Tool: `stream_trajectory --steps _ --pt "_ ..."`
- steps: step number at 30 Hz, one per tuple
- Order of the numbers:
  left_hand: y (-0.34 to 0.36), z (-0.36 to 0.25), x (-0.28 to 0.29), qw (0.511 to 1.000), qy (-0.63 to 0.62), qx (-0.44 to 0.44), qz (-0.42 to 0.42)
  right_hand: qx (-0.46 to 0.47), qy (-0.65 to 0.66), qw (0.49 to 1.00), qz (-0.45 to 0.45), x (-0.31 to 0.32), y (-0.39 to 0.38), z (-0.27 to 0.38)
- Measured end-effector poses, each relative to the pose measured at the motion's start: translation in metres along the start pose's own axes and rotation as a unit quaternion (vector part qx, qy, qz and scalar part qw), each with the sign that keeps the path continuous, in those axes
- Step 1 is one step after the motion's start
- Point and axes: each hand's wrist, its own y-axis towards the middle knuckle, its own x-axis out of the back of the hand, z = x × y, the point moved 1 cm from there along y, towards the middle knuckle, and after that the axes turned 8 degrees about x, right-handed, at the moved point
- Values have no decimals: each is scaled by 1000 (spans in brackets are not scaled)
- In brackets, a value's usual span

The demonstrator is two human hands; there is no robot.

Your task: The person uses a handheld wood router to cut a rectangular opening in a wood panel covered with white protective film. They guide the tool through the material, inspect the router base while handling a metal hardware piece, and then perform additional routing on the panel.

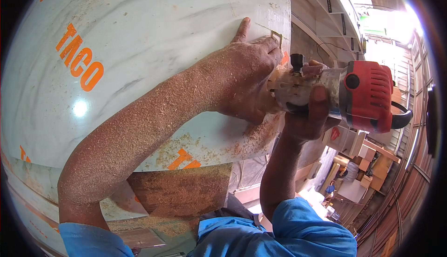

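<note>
Board (pixel 139 47) before me, sawdust (pixel 184 150) strewn over it; some cutting looks done, small slot (pixel 278 34) near right edge. My right hand (pixel 311 117) clamped round router (pixel 368 96) at that edge; left hand (pixel 247 73) on board, can't tell if gripping. Cuts left: unclear.

Glaring daylight (pixel 398 24) at upper right, ribbed wall (pixel 414 173) below.
</note>
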Motion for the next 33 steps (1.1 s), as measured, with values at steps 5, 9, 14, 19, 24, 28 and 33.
stream_trajectory --steps 5,9,14,19,24,28,33 --pt "1 2 3 1000 -3 -5 3 -20 9 1000 -10 -2 -1 0" --pt "0 3 -5 999 -30 -21 -31 -21 7 1000 -8 1 -4 -1" --pt "-1 6 -6 999 -25 -22 -33 -18 11 1000 -7 0 -4 -2" --pt "-1 5 -2 999 -40 -13 -23 -12 7 1000 20 0 -1 -2" --pt "1 4 4 999 -47 -10 6 -26 18 999 -7 -3 -4 -1" --pt "-2 4 1 997 -47 -30 -55 -35 18 999 -7 -1 -4 0" --pt "1 4 5 998 -51 -20 -9 -19 32 999 8 0 -3 -3"
